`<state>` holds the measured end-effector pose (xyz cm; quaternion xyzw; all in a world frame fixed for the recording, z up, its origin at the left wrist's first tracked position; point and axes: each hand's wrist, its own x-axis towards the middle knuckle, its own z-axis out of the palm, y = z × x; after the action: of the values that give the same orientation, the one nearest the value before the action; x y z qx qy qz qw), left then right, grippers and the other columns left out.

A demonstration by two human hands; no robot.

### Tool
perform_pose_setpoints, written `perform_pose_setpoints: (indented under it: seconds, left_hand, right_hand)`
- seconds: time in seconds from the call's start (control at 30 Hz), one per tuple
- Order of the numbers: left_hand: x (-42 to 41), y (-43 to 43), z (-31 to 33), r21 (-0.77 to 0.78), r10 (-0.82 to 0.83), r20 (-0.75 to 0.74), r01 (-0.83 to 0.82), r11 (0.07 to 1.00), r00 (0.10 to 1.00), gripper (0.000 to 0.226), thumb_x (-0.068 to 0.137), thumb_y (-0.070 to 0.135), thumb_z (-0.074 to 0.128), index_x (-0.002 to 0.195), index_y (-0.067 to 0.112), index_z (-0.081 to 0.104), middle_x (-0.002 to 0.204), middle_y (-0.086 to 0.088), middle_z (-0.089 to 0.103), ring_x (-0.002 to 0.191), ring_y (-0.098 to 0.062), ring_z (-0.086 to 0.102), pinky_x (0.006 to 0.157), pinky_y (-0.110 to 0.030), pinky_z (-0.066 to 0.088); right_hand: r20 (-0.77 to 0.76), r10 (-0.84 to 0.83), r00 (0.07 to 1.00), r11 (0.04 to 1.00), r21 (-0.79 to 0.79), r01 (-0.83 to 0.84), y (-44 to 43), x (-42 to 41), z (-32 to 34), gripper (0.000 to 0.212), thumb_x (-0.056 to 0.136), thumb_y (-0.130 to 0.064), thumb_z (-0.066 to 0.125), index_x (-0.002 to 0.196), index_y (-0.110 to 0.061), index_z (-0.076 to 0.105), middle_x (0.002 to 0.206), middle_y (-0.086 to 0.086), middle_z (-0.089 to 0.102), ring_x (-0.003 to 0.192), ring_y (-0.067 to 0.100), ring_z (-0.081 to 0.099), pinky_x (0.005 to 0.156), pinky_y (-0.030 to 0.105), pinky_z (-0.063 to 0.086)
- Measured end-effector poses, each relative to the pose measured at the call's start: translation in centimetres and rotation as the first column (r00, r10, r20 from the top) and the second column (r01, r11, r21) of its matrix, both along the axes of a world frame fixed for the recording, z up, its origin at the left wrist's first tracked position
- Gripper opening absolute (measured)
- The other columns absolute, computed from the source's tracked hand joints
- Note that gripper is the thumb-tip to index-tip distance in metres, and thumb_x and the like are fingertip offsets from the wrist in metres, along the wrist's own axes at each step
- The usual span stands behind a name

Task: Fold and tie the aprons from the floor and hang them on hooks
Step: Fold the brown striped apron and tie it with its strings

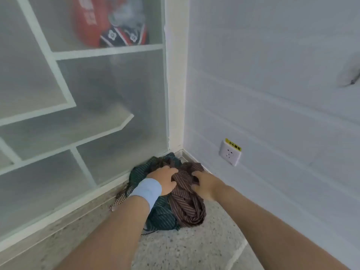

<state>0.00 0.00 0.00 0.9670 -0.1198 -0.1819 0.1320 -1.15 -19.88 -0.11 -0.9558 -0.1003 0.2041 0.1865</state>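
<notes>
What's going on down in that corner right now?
A person is bent over a heap of aprons bunched on the floor, in the corner between a frosted partition and a white wall with a socket. The left hand and the right hand both grip the brown striped apron, which lies on top of a green striped apron. Nothing is folded or tied yet.
</notes>
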Motion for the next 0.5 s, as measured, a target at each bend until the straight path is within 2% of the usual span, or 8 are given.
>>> perform_pose_setpoints:
  seconds: [0.1,0.17,0.3,0.37,0.4,0.43,0.5]
  left_hand:
    - [3.5,0.1,-3.6,0.012,0.032,-0.067,-0.032,0.999,0.997,0.059,0.099,0.034,0.044,0.153,0.031,0.022,0.156,0.000,0.027,0.136,-0.026,0.039,0.103,-0.045,0.045]
    - [5.5,0.1,-6.0,0.015,0.059,-0.111,-0.058,0.998,0.992,0.062,0.099,0.032,0.045,0.154,0.029,0.018,0.157,-0.001,0.026,0.137,-0.027,0.037,0.104,-0.045,0.044]
    - [8.4,0.5,-10.4,0.036,0.071,-0.135,-0.067,0.997,0.988,0.070,0.098,0.030,0.048,0.156,0.026,0.009,0.164,0.000,0.010,0.147,-0.027,0.017,0.114,-0.046,0.033]
    - [9.2,1.3,-12.2,0.100,0.076,-0.194,-0.057,0.993,0.978,0.078,0.097,0.038,0.049,0.157,0.027,0.000,0.165,0.001,0.004,0.150,-0.026,0.009,0.118,-0.048,0.026]
    - [9.4,1.8,-12.8,0.125,0.087,-0.243,-0.058,0.991,0.966,0.082,0.096,0.042,0.050,0.157,0.028,-0.003,0.164,0.000,0.008,0.150,-0.027,0.011,0.118,-0.049,0.026]
    - [9.7,2.4,-13.3,0.128,0.104,-0.292,-0.069,0.989,0.951,0.083,0.095,0.045,0.050,0.157,0.029,-0.004,0.163,-0.002,0.015,0.148,-0.028,0.018,0.116,-0.049,0.028]
    - [9.6,3.4,-13.8,0.098,0.131,-0.316,-0.105,0.990,0.940,0.080,0.095,0.043,0.050,0.157,0.031,0.000,0.159,-0.004,0.028,0.142,-0.030,0.032,0.112,-0.046,0.035]
  right_hand:
    - [-0.137,-0.070,0.988,0.996,0.047,0.077,1.0,3.4,-3.8,0.061,0.103,-0.033,0.046,0.157,-0.017,0.024,0.157,0.003,0.037,0.137,0.026,0.043,0.107,0.030,0.039]
    - [-0.213,-0.108,0.971,0.989,0.073,0.126,1.6,5.3,-6.2,0.061,0.103,-0.031,0.047,0.157,-0.015,0.024,0.158,0.003,0.035,0.140,0.024,0.040,0.109,0.029,0.036]
    - [-0.235,-0.158,0.959,0.964,0.172,0.201,3.6,8.5,-10.4,0.060,0.099,-0.027,0.055,0.153,-0.014,0.033,0.153,0.004,0.043,0.136,0.023,0.045,0.113,0.033,0.037]
    - [-0.229,-0.182,0.956,0.956,0.187,0.226,4.5,9.7,-12.2,0.075,0.098,-0.031,0.059,0.158,-0.015,0.018,0.159,0.004,0.032,0.142,0.025,0.038,0.115,0.035,0.034]
    - [-0.215,-0.194,0.957,0.958,0.168,0.231,4.9,10.1,-12.6,0.079,0.096,-0.033,0.060,0.159,-0.017,0.014,0.158,0.005,0.034,0.140,0.026,0.041,0.113,0.036,0.037]
    - [-0.193,-0.205,0.959,0.962,0.139,0.234,5.2,10.5,-13.3,0.077,0.096,-0.034,0.060,0.158,-0.018,0.017,0.153,0.005,0.041,0.134,0.026,0.047,0.108,0.037,0.043]
    - [-0.170,-0.215,0.962,0.967,0.100,0.234,5.5,10.6,-13.9,0.057,0.096,-0.032,0.059,0.148,-0.023,0.040,0.135,0.002,0.059,0.121,0.026,0.058,0.097,0.037,0.049]
